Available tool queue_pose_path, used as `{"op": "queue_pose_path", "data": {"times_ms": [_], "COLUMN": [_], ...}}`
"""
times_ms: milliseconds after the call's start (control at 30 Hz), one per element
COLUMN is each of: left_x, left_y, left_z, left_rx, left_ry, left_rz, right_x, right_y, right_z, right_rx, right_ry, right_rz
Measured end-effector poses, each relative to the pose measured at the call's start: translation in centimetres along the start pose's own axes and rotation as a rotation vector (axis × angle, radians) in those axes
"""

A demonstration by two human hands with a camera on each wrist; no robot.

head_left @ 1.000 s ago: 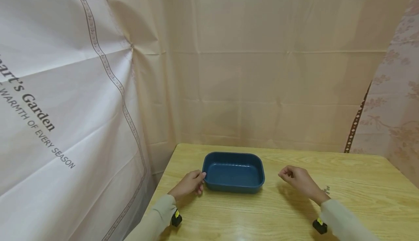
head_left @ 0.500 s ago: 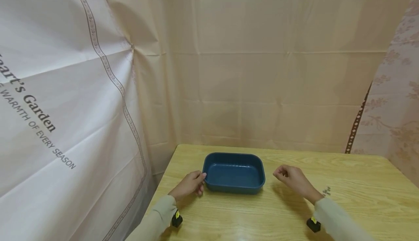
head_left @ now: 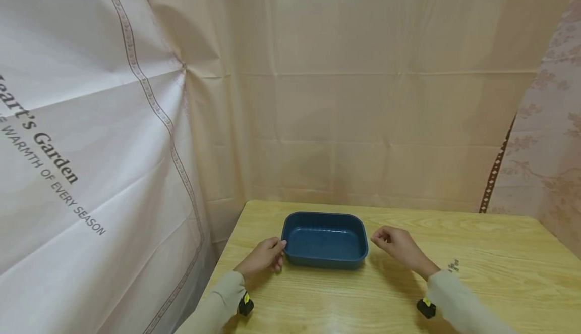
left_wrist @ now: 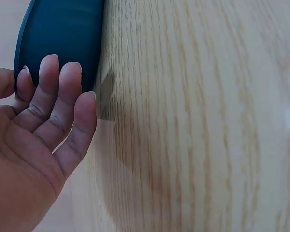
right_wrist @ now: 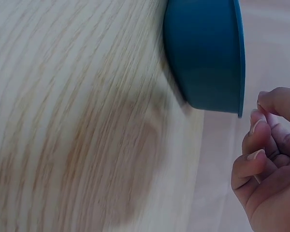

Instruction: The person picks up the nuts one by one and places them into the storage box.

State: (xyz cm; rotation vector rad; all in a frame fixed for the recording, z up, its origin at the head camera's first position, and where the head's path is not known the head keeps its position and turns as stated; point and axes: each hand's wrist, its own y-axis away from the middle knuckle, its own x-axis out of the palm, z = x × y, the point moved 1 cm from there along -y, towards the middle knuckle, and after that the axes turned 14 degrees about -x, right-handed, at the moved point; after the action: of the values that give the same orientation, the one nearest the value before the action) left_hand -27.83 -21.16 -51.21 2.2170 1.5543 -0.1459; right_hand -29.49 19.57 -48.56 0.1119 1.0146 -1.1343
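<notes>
A dark blue rectangular basin [head_left: 324, 245] with rounded corners stands on the wooden table. My left hand [head_left: 264, 256] holds the rim at its left end, thumb on top; in the left wrist view the other fingers [left_wrist: 70, 79] lie along the basin's outer wall. To the right of the basin my right hand [head_left: 399, 245] hovers over the table, close to the rim. Its fingers are curled, with thumb and index fingertips together in the right wrist view; I cannot tell whether something tiny is between them. Several small greyish pieces [head_left: 453, 265] lie on the table near the right wrist.
The light wooden table [head_left: 327, 298] runs back to a hanging beige cloth [head_left: 327, 122]. On the left hangs a white printed cloth [head_left: 91, 147], on the right a floral one [head_left: 544, 172]. Each wrist carries a small black camera [head_left: 245, 304].
My right hand has moved left toward the basin, its fingers staying curled. My left hand has kept its hold on the rim, and the basin has stayed in place.
</notes>
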Motion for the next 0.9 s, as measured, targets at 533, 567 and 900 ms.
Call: {"op": "queue_pose_path", "data": {"times_ms": [533,567,900], "left_x": [0.1,0.1,0.0], "left_y": [-0.2,-0.2,0.1], "left_z": [0.1,0.1,-0.2], "left_rx": [-0.019,-0.019,-0.009], "left_ry": [0.002,0.005,0.006], "left_rz": [0.000,0.000,0.003], "right_x": [0.8,0.8,1.5], "right_y": [-1.2,-1.3,-2.2], "right_z": [0.8,0.8,1.2], "right_rx": [-0.037,-0.039,-0.073], "right_ry": [-0.001,-0.001,-0.033], "right_rz": [0.015,0.015,0.024]}}
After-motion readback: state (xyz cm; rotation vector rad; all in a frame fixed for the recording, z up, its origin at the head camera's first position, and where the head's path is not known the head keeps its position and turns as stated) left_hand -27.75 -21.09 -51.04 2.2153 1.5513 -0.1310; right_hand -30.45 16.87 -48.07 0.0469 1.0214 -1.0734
